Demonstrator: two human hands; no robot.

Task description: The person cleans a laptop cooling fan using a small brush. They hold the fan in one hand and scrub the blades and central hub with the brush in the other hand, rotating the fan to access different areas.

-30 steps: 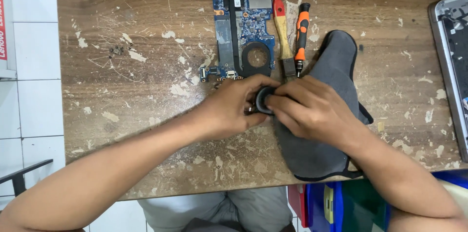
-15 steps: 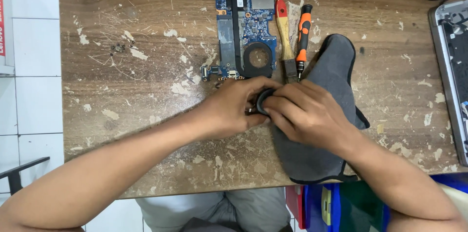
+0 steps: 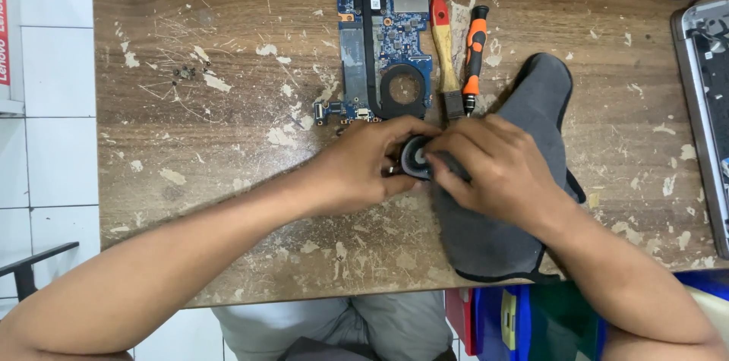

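My left hand (image 3: 364,165) and my right hand (image 3: 493,167) meet over the middle of a worn wooden table (image 3: 228,179). Together they grip a small round dark fan (image 3: 414,157), mostly hidden by my fingers. My right hand rests on a grey cloth pad (image 3: 524,141). Just beyond my hands lies a blue circuit board (image 3: 380,34) with a round cutout.
A wooden-handled brush (image 3: 444,57) with a red tip and an orange-and-black screwdriver (image 3: 474,57) lie beside the board. A laptop shell (image 3: 702,118) sits at the right edge. Small screws (image 3: 184,71) lie at left. Blue bins (image 3: 531,319) stand below the table's front edge.
Both hands stay on the fan with only small shifts of the fingers. Nothing else on the table has moved.
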